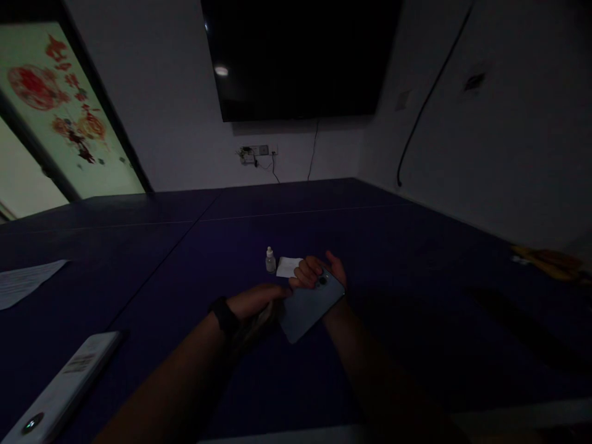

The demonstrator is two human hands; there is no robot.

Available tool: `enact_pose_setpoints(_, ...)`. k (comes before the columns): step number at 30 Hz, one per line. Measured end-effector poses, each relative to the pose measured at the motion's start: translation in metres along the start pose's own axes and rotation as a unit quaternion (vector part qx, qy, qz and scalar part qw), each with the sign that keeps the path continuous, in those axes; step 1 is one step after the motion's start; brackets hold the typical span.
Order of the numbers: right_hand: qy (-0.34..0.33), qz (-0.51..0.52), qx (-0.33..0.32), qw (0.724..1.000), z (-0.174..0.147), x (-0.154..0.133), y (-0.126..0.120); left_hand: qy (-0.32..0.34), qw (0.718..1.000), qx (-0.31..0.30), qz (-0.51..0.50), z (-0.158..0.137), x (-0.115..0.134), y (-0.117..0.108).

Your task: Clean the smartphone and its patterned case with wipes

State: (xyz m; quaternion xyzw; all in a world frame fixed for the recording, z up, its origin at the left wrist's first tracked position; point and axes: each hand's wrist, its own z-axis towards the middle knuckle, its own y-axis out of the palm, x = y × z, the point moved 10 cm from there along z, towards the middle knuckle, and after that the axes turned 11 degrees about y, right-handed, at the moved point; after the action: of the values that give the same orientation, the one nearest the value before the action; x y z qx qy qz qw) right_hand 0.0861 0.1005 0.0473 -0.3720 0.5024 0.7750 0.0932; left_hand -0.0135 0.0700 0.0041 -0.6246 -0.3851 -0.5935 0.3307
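Observation:
A smartphone (311, 308) with a pale grey-blue back is held tilted above the dark blue table, its back and round camera facing me. My left hand (263, 300), with a black band on the wrist, grips its left edge; the thumb lies against the back and the other fingers are mostly hidden. At the camera end, my right hand (313, 272) is closed around the phone, its fingers curled over near the lens. Just beyond the hands stand a small white-capped dropper bottle (271, 263) and, flat beside it, a white paper or packet (287, 267), partly covered by my fingers.
On the dark blue table (194, 265), a long white device (69, 385) lies at the lower left and a printed sheet (30, 282) at the left edge. Yellow items (552, 264) sit far right. A large screen (305, 58) hangs on the wall. The room is dim.

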Motion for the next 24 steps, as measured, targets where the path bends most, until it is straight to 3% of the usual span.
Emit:
enact_pose_setpoints(3,0.014,0.017,0.016,1.0,0.003,0.008,-0.003,-0.037,0.998,-0.048,-0.013,-0.013,-0.013,0.018)
enact_pose_setpoints(6,0.028,0.01,0.062,0.998,0.004,0.008,-0.018,-0.028,0.998,-0.049,-0.04,-0.019,-0.009,0.022)
enact_pose_setpoints(11,0.061,-0.034,0.159,0.985,-0.005,0.003,-0.042,-0.011,0.993,0.041,-0.107,-0.022,0.003,0.002)
enact_pose_setpoints(14,0.083,-0.079,0.192,0.975,-0.01,0.006,-0.041,0.016,0.989,0.095,-0.114,-0.019,0.007,-0.014)
enact_pose_setpoints(17,0.092,-0.133,0.214,0.963,-0.012,0.01,-0.036,0.035,0.987,0.11,-0.112,-0.018,0.009,-0.019)
enact_pose_setpoints(22,0.114,-0.207,0.239,0.942,-0.016,0.007,-0.044,0.03,0.998,0.035,-0.036,-0.024,0.008,-0.01)
enact_pose_setpoints(24,0.138,-0.23,0.245,0.932,-0.02,0.005,-0.052,0.02,0.999,0.027,0.014,-0.026,0.003,-0.019)
